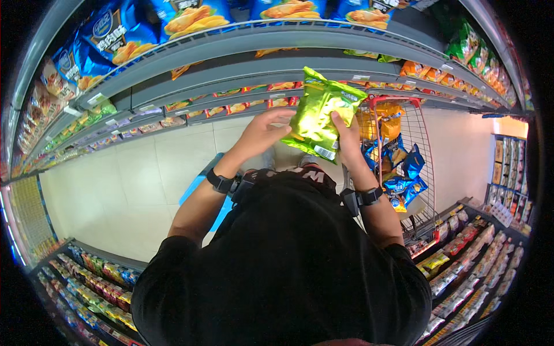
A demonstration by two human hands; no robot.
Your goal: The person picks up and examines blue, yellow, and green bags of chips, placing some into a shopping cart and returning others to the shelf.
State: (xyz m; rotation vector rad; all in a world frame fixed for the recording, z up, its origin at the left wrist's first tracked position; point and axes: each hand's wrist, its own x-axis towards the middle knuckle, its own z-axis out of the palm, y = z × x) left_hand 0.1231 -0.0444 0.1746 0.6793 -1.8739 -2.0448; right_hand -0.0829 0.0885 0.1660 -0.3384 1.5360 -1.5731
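A shiny green snack bag (318,114) is upright but tilted in front of me, a barcode at its lower edge. My right hand (348,134) grips its right side, thumb across the front. Just left of the bag, my left hand (270,132) has its fingers apart; whether a fingertip touches the bag's edge I cannot tell. To the right, a wire shopping cart (426,151) with red trim holds orange bags (389,123) and several blue snack bags (413,162).
Ahead, a grey shelf unit (259,41) carries blue chip bags (125,34) on top and smaller packets lower down. A blue object (194,186) is on the floor at my left. Behind me stand more stocked shelves (467,259), both sides.
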